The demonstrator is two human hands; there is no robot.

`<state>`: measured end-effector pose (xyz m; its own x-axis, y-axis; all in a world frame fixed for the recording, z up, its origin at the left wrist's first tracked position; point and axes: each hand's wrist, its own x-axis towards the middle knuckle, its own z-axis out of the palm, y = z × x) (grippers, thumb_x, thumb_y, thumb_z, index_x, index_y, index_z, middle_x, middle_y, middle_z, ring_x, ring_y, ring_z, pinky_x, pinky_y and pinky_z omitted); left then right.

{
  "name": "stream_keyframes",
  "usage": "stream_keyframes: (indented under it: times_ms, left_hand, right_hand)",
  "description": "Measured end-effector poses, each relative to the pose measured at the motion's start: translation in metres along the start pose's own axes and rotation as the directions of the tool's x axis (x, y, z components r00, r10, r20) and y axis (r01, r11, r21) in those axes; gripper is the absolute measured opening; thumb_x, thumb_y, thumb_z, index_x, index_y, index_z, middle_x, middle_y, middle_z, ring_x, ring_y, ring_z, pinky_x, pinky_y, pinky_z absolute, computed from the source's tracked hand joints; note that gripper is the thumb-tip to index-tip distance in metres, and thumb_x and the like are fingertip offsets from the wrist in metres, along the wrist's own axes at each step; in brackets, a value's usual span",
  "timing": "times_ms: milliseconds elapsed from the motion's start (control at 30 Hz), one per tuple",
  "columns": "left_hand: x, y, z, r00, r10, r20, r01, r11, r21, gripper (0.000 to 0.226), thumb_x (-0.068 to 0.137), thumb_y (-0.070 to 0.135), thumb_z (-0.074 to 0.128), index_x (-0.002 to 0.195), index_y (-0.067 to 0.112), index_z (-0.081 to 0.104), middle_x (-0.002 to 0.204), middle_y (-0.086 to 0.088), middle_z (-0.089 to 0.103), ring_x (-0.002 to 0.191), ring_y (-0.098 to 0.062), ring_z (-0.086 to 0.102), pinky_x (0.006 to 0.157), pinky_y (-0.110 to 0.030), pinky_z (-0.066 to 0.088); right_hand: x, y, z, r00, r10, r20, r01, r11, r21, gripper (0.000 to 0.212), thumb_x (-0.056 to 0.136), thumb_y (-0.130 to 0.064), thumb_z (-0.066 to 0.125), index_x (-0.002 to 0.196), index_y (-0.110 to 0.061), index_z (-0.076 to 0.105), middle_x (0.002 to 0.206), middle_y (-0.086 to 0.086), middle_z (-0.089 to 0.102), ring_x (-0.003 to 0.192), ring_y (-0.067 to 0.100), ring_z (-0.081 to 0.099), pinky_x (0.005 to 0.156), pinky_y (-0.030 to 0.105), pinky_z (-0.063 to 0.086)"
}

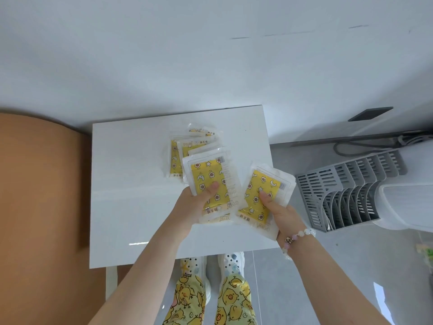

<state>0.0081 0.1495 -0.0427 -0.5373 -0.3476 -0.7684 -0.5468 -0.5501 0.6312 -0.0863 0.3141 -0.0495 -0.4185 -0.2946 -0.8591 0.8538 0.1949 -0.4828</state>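
My left hand [195, 205] grips a stack of clear packets with yellow star-print inserts [208, 174], thumb on top, above the small white table [131, 184]. My right hand [280, 214] holds one more such packet [264, 191] just to the right of the stack, thumb pressed on its face. Several more of the same packets lie in a loose pile [187, 146] on the table behind the stack.
A grey slotted rack [346, 191] stands on the floor at the right, beside a white bin [407, 207]. A brown rounded surface [42, 195] fills the left. The white wall is behind the table. My feet in white shoes [210, 263] are under its near edge.
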Motion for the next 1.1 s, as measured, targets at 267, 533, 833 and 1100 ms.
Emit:
stream_keyframes:
  times_ms: [267,533,833,1100]
  left_hand:
    - [-0.034,0.004,-0.036,0.995,-0.039,-0.089,0.044,0.998,0.049,0.014,0.083,0.018,0.070,0.094,0.024,0.065,0.095,0.005,0.071,0.096,-0.019,0.066,0.089,-0.035,0.050]
    - [-0.140,0.005,-0.067,0.972,-0.096,-0.215,0.092,0.995,-0.029,0.015,0.081,0.018,0.073,0.094,0.020,0.065,0.095,0.001,0.070,0.093,-0.018,0.066,0.091,-0.034,0.048]
    - [-0.254,-0.019,-0.111,0.912,-0.129,-0.390,-0.080,0.875,-0.477,0.027,0.081,0.007,0.070,0.107,0.010,0.065,0.096,-0.006,0.073,0.082,-0.022,0.071,0.063,-0.032,0.057]
    - [-0.357,-0.066,-0.163,0.750,-0.188,-0.634,-0.328,0.727,-0.604,0.018,0.081,0.008,0.070,0.098,0.011,0.065,0.088,-0.005,0.072,0.072,-0.018,0.071,0.063,-0.033,0.058]
  right_hand:
    - [-0.035,-0.023,0.009,1.000,-0.001,-0.008,-0.001,0.980,-0.201,0.016,0.086,-0.023,0.066,0.101,-0.016,0.068,0.095,0.004,0.073,0.086,0.021,0.069,0.071,0.033,0.057]
    - [-0.102,-0.064,0.055,0.988,0.028,0.149,0.054,0.852,-0.520,0.051,0.067,-0.044,0.077,0.110,-0.019,0.068,0.111,0.002,0.070,0.105,0.024,0.065,0.101,0.045,0.045]
    - [-0.186,-0.050,0.163,0.915,0.157,0.372,0.201,0.622,-0.757,0.024,0.075,-0.041,0.070,0.096,-0.028,0.067,0.122,0.003,0.063,0.115,0.025,0.057,0.105,0.045,0.040]
    - [-0.253,0.021,0.270,0.789,0.322,0.522,0.405,0.366,-0.838,0.035,0.079,-0.041,0.071,0.105,-0.017,0.070,0.101,0.001,0.073,0.096,0.020,0.069,0.096,0.039,0.050]
